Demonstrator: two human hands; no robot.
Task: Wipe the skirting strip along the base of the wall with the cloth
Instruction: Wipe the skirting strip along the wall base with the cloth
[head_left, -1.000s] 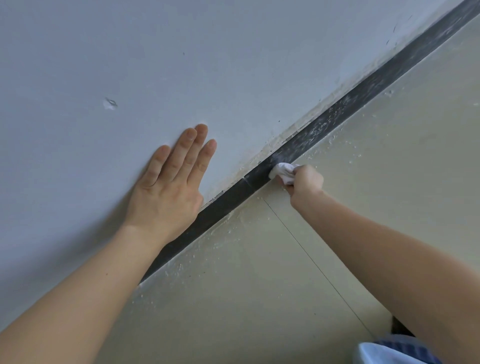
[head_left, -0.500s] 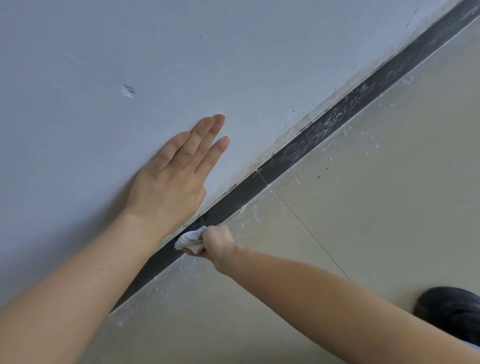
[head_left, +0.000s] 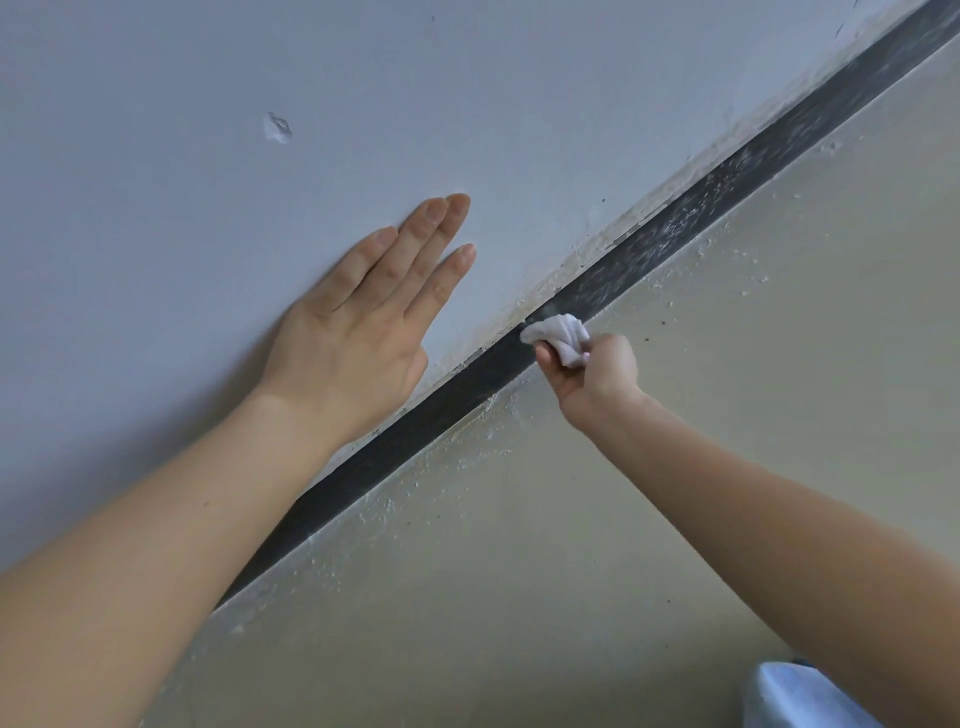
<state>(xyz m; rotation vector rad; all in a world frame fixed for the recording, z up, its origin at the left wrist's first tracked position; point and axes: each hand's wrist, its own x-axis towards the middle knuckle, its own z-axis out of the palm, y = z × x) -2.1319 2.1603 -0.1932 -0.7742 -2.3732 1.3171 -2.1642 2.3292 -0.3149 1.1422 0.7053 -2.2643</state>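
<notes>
open floor (head_left: 701, 389) beside the skirting strip (head_left: 727, 192); left hand (head_left: 358, 332) blocks wall above

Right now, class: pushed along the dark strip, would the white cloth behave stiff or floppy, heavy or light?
Probably floppy: the cloth bunches in soft folds within the right hand. Likely light: pinched fingers alone seem to carry it.

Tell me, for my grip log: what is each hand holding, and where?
The right hand grips the bunched white cloth by its lower part, its free end on the skirting strip. The left hand holds nothing, flat on the wall.
</notes>
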